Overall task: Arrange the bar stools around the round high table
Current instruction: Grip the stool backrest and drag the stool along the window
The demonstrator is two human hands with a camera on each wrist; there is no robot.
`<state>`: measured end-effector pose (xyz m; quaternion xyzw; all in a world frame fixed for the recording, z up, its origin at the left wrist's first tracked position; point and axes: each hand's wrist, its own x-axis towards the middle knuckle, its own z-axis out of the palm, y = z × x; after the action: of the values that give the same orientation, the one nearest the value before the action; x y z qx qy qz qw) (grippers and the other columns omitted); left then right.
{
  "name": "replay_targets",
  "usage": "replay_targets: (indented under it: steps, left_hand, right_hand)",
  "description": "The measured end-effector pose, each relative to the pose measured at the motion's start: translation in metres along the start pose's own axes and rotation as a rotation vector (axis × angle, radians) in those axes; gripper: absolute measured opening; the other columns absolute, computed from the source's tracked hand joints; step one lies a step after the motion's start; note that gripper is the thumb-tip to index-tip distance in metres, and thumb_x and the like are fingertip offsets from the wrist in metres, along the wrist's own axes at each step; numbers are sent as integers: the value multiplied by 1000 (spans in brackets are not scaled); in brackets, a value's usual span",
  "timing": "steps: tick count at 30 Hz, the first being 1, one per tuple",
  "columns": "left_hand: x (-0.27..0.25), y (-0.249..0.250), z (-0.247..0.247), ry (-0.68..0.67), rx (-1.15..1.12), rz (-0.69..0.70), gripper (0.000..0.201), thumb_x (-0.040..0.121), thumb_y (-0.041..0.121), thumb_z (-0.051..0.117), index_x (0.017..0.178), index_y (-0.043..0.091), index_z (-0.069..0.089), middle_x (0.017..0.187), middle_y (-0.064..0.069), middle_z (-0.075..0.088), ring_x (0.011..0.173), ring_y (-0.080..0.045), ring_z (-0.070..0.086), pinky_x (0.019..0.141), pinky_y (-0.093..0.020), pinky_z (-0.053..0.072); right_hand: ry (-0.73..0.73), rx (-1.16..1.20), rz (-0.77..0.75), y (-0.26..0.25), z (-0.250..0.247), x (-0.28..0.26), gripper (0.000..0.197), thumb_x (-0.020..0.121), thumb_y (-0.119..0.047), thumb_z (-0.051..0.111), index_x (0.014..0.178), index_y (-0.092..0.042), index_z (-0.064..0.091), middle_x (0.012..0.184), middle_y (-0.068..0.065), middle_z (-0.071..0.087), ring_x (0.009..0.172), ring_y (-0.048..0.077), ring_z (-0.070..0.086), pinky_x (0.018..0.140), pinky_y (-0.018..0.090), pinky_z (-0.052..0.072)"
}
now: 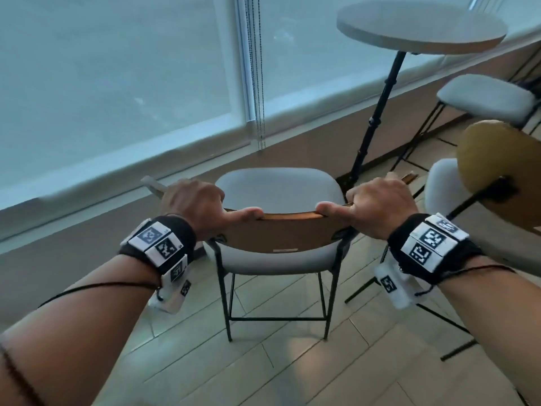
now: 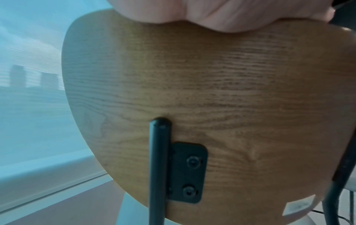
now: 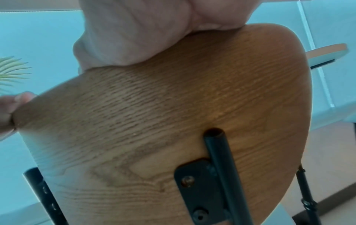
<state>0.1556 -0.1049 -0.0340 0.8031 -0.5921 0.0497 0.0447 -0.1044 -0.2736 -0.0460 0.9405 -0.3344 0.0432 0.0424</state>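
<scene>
I have both hands on the wooden backrest (image 1: 288, 233) of the nearest bar stool (image 1: 279, 187). My left hand (image 1: 195, 204) curls over the left end of its top edge, thumb lying along the edge, and my right hand (image 1: 377, 206) grips the right end the same way. The wrist views show each palm pressed onto the wood above the black metal brackets (image 2: 187, 172).

This stool stands on the tiled floor (image 1: 292, 370) facing the window (image 1: 117, 83), its grey seat pointing away from me. The round high table (image 1: 421, 26) is beyond it and off to the right, well apart from the seat, so I judge this stool not yet placed.

To my right a second stool (image 1: 497, 171) with a yellowish back is near, and a third stool (image 1: 486, 96) sits farther on, closer to the table's black pole (image 1: 377, 112). I cannot tell whether either is in its final spot. I judge the job barely underway: this stool has to go to the table, and perhaps the others too.
</scene>
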Motion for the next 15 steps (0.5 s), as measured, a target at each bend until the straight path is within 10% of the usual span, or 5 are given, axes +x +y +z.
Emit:
replay_targets:
  steps: [10,15]
  left_hand:
    - [67,-76,8,26,-39,292,100,58,103,16,41,12,54,36,-2,46,36,-23,49,45,-33,45]
    - [103,-110,9,103,-74,414,79,63,96,24,39,22,43,39,2,49,38,-7,36,50,-23,19]
  right_hand:
    - [-18,-34,314,-72,-7,12,100,67,-94,-6,50,-17,56,47,0,49,47,15,43,82,42,36]
    - [-30,-66,432,-105,-3,39,102,66,-94,-9,49,-17,55,47,1,47,49,20,42,78,41,33]
